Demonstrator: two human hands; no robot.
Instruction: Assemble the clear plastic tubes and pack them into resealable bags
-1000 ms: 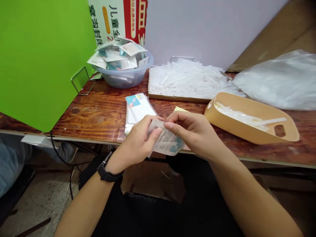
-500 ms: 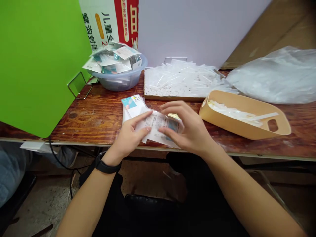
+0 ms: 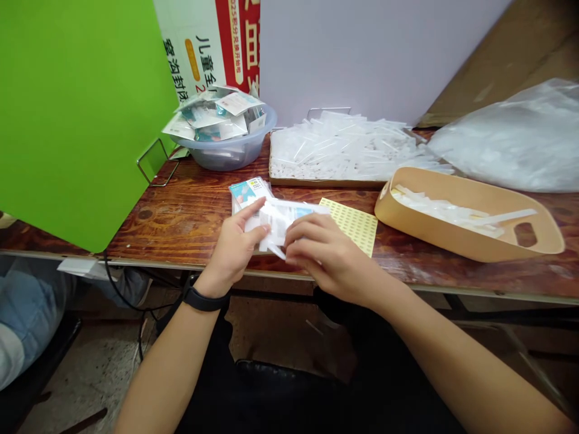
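Near the middle of the frame, a clear printed packet (image 3: 296,211) is held up between the two hands, just above the front of the table (image 3: 167,232). Its long axis runs mostly across the picture, from the left hand (image 3: 233,250) toward the right hand (image 3: 332,256). The left hand has the left end, with its fingers closed on the packet: the index finger reaches along the upper edge and the thumb presses on the face. The right hand is at the other side, its fingers curled inward against the lower right part. The right end of the packet shows above the knuckles. Neither hand is clearly nearer, since both touch it. A narrow white flap or strip (image 3: 275,248) slants down and right from the left thumb to the right fingertips; that spot is blurred, so I cannot tell whether the right fingers grip it or the packet.

Behind the left fingers, and partly hidden by them, lies a stack of printed cards (image 3: 246,190). A yellow sticker sheet (image 3: 357,223) lies flat just beyond the right hand, and right of it stands a tan basket (image 3: 429,234) with white strips inside. Farther back are a shallow tray (image 3: 325,181) heaped with clear strips, a bluish basin (image 3: 228,155) full of packets at upper left, and a plastic bag (image 3: 511,141) at upper right.
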